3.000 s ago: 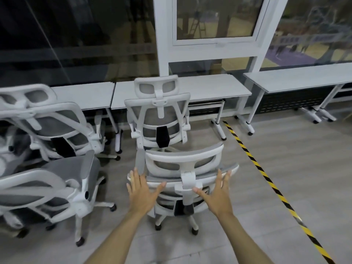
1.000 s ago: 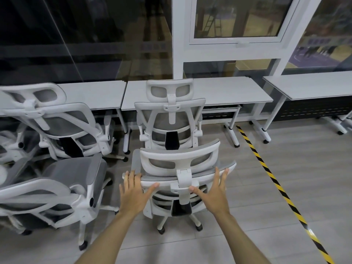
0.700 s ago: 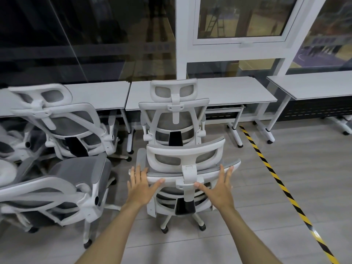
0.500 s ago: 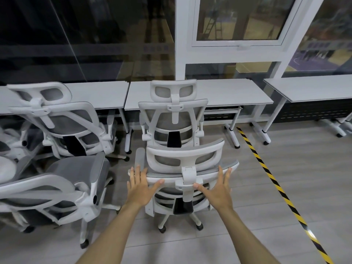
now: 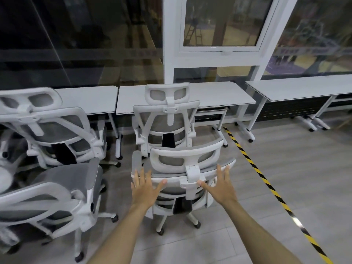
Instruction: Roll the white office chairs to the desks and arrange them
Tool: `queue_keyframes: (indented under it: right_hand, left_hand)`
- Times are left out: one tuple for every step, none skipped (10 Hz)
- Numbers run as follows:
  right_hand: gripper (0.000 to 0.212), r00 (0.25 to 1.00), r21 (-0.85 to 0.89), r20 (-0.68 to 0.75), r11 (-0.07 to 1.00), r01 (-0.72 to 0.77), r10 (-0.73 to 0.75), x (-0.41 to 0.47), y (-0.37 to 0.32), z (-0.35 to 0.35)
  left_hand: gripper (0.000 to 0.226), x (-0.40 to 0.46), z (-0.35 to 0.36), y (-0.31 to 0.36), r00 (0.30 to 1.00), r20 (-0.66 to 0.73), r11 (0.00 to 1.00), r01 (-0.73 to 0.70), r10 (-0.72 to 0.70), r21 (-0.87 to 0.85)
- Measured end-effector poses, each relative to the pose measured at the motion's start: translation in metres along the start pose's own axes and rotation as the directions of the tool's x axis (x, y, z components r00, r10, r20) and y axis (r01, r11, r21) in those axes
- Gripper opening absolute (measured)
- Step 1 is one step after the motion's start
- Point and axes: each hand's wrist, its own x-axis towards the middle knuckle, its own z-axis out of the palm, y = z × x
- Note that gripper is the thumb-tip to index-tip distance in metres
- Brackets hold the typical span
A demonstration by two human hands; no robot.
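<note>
Two hands, fingers straight and spread, gripping nothing: left hand (image 5: 145,187) and right hand (image 5: 221,186) lie flat against the back of the near chair (image 5: 187,162), centre frame. Second chair (image 5: 167,119) just beyond, tucked at the middle desk (image 5: 219,94). Two more chairs (image 5: 57,130) at left edge. Striped floor tape (image 5: 266,181) runs lower right.

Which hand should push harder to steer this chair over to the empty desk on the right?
Probably the left hand. It presses flat on the near chair's left backrest edge, so pushing there should swing it right, toward the right desk. The right hand can guide.
</note>
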Motion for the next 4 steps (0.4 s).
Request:
queue_keyframes:
  right_hand:
    - [0.123, 0.999, 0.005, -0.033, 0.999, 0.038, -0.038, -0.007, 0.002, 0.002]
    - [0.101, 0.995, 0.023, -0.076, 0.998, 0.065, -0.064, -0.022, 0.005, -0.002]
    - [0.065, 0.991, -0.006, -0.09, 0.995, 0.098, -0.098, -0.042, 0.006, -0.006]
    - [0.043, 0.986, -0.031, -0.059, 0.987, 0.157, -0.158, -0.065, 0.005, -0.014]
  left_hand:
    - [0.093, -0.005, -0.004, -0.002, 0.999, -0.005, 0.999, -0.034, 0.034, -0.014]
    - [0.081, -0.015, -0.011, -0.01, 0.995, -0.046, 0.995, -0.095, 0.094, -0.029]
    - [0.07, -0.036, -0.016, -0.023, 0.986, -0.096, 0.989, -0.139, 0.134, -0.049]
    - [0.05, -0.062, -0.019, -0.028, 0.966, -0.176, 0.981, -0.192, 0.189, -0.005]
